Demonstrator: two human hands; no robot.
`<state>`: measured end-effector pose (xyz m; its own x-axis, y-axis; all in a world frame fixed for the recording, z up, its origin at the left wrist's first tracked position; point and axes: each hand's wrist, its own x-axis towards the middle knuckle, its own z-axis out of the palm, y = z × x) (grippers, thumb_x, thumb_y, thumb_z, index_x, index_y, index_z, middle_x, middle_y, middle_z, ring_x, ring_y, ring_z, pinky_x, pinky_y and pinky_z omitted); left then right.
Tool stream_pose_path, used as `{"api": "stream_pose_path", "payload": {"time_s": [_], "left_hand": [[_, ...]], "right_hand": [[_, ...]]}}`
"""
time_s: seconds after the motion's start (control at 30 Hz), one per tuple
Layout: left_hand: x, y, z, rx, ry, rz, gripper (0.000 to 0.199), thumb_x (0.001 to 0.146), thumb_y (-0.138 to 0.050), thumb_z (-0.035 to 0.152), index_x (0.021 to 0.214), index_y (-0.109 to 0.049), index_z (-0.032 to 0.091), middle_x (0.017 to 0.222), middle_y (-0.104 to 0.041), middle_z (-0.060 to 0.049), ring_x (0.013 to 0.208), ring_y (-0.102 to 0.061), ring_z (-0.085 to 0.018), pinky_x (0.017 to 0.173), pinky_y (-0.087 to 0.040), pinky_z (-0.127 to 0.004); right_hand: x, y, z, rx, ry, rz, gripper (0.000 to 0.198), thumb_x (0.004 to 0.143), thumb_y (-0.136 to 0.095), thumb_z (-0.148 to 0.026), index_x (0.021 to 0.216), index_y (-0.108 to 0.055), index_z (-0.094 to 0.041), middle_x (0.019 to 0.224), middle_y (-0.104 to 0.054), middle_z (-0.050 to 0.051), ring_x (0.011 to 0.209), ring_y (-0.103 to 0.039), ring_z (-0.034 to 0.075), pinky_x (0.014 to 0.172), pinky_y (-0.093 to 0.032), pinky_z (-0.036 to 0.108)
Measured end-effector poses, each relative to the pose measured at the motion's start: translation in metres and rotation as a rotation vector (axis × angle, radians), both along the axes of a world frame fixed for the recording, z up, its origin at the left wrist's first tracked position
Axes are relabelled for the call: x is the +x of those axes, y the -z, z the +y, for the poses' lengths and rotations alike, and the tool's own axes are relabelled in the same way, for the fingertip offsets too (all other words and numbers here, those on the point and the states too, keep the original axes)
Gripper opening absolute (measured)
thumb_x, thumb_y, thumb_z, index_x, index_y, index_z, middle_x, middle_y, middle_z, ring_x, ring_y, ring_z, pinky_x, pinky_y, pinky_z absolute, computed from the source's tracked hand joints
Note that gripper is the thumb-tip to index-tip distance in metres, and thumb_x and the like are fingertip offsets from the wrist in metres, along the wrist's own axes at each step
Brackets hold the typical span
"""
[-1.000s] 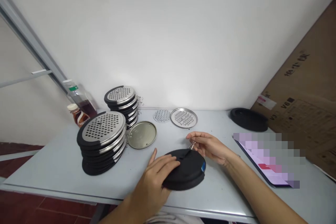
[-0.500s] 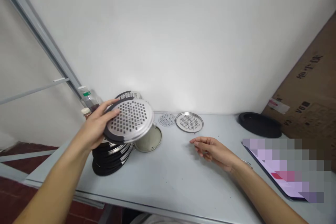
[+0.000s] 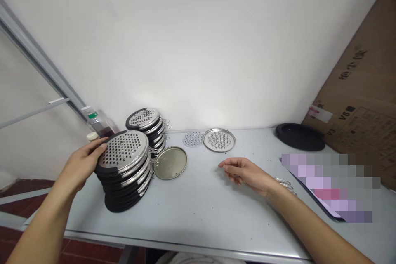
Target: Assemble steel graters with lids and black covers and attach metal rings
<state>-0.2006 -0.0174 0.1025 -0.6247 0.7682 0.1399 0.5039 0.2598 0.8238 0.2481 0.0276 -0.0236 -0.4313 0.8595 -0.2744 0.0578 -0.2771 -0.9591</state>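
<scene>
A round silver grater disc (image 3: pixel 125 151) with a black edge lies on top of the near stack of like discs (image 3: pixel 123 198). My left hand (image 3: pixel 83 163) is closed on its left edge, thumb on top and the other fingers mostly hidden. Wire loops (image 3: pixel 154 153) stick out at the stack's right side. Beside them a plain round metal lid (image 3: pixel 170 163) lies flat on the table. My right hand (image 3: pixel 244 173) hovers over the table, fingers loosely bent and apart, with nothing visible in it. Nearest to it are a rimmed perforated disc (image 3: pixel 219 140) and a thin perforated plate (image 3: pixel 193 139).
Behind the near stack stands a second stack of discs (image 3: pixel 144 119) against the wall. Bottles (image 3: pixel 97 121) stand at the left. At the right are a black round tray (image 3: pixel 300 137), a cardboard box (image 3: pixel 361 103), a blurred-out flat device (image 3: pixel 328 185) and metal rings (image 3: pixel 284 182).
My left hand has moved down and left, bringing the grater disc onto the near stack. The far stack now shows more fully. My right hand has barely moved.
</scene>
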Motion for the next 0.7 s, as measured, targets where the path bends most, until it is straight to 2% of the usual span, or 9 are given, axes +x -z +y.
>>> {"api": "stream_pose_path", "payload": {"time_s": [0.1, 0.17, 0.33, 0.4, 0.5, 0.53, 0.57, 0.63, 0.7], "left_hand": [[-0.011, 0.000, -0.002, -0.118, -0.021, 0.313, 0.039, 0.088, -0.052, 0.039, 0.123, -0.064, 0.025, 0.118, -0.069, -0.006, 0.110, -0.061, -0.025, 0.098, -0.044, -0.040], [-0.012, -0.003, -0.005, -0.187, -0.044, 0.460, 0.038, 0.088, -0.050, 0.040, 0.120, -0.066, 0.025, 0.112, -0.071, -0.005, 0.106, -0.062, -0.027, 0.096, -0.045, -0.042], [0.007, -0.019, -0.018, -0.186, -0.026, 0.697, 0.037, 0.087, -0.051, 0.052, 0.111, -0.068, 0.028, 0.087, -0.072, 0.003, 0.097, -0.063, -0.027, 0.094, -0.046, -0.047], [0.023, -0.024, -0.024, -0.069, -0.052, 0.787, 0.038, 0.086, -0.054, 0.054, 0.107, -0.069, 0.027, 0.092, -0.071, 0.001, 0.096, -0.064, -0.028, 0.093, -0.047, -0.049], [0.058, -0.021, -0.036, 0.337, -0.100, 0.890, 0.032, 0.087, -0.059, 0.044, 0.111, -0.068, 0.026, 0.111, -0.068, -0.003, 0.108, -0.061, -0.028, 0.100, -0.045, -0.045], [0.072, -0.016, -0.040, 0.463, -0.049, 0.884, 0.029, 0.087, -0.060, 0.039, 0.113, -0.067, 0.027, 0.114, -0.067, -0.002, 0.111, -0.060, -0.026, 0.102, -0.043, -0.041], [0.088, -0.008, -0.043, 0.526, 0.070, 0.869, 0.027, 0.087, -0.062, 0.033, 0.113, -0.067, 0.028, 0.113, -0.068, -0.001, 0.110, -0.061, -0.024, 0.104, -0.043, -0.039], [0.119, 0.015, -0.046, 0.472, 0.418, 0.847, 0.026, 0.087, -0.061, 0.026, 0.112, -0.067, 0.030, 0.109, -0.069, -0.001, 0.104, -0.063, -0.022, 0.101, -0.046, -0.035], [0.147, 0.043, -0.043, 0.289, 0.686, 0.872, 0.027, 0.089, -0.057, 0.025, 0.115, -0.066, 0.026, 0.111, -0.068, -0.005, 0.103, -0.063, -0.024, 0.097, -0.048, -0.037]], "right_hand": [[0.000, 0.000, 0.000, 0.009, 0.003, -0.012, 0.028, 0.079, -0.067, -0.034, 0.099, -0.068, -0.013, 0.070, -0.055, 0.000, 0.062, -0.051, 0.011, 0.051, -0.037, 0.022], [-0.001, 0.001, 0.001, 0.011, 0.006, -0.023, 0.028, 0.079, -0.068, -0.034, 0.098, -0.069, -0.013, 0.070, -0.056, 0.000, 0.062, -0.051, 0.011, 0.051, -0.037, 0.023], [-0.002, 0.002, 0.001, 0.019, 0.003, -0.034, 0.027, 0.079, -0.067, -0.035, 0.097, -0.069, -0.014, 0.068, -0.055, 0.000, 0.061, -0.050, 0.011, 0.051, -0.038, 0.023], [-0.002, 0.005, 0.002, 0.031, 0.007, -0.052, 0.027, 0.079, -0.067, -0.035, 0.097, -0.069, -0.015, 0.069, -0.055, 0.000, 0.061, -0.051, 0.011, 0.052, -0.039, 0.023], [-0.002, 0.011, 0.004, 0.096, 0.019, -0.130, 0.027, 0.081, -0.065, -0.037, 0.097, -0.069, -0.016, 0.068, -0.054, 0.000, 0.061, -0.050, 0.012, 0.052, -0.040, 0.024], [-0.002, 0.013, 0.004, 0.125, 0.021, -0.158, 0.027, 0.081, -0.064, -0.038, 0.097, -0.068, -0.016, 0.067, -0.053, -0.001, 0.060, -0.050, 0.012, 0.052, -0.041, 0.024], [-0.003, 0.016, 0.005, 0.151, 0.021, -0.180, 0.027, 0.082, -0.063, -0.038, 0.097, -0.068, -0.016, 0.066, -0.053, -0.001, 0.060, -0.050, 0.012, 0.051, -0.041, 0.025], [-0.003, 0.018, 0.005, 0.184, 0.016, -0.204, 0.027, 0.084, -0.060, -0.039, 0.098, -0.068, -0.017, 0.066, -0.053, -0.001, 0.059, -0.050, 0.013, 0.052, -0.041, 0.025], [-0.003, 0.018, 0.005, 0.186, 0.021, -0.211, 0.027, 0.084, -0.059, -0.039, 0.098, -0.067, -0.017, 0.067, -0.053, -0.001, 0.060, -0.050, 0.013, 0.052, -0.042, 0.025]]}}
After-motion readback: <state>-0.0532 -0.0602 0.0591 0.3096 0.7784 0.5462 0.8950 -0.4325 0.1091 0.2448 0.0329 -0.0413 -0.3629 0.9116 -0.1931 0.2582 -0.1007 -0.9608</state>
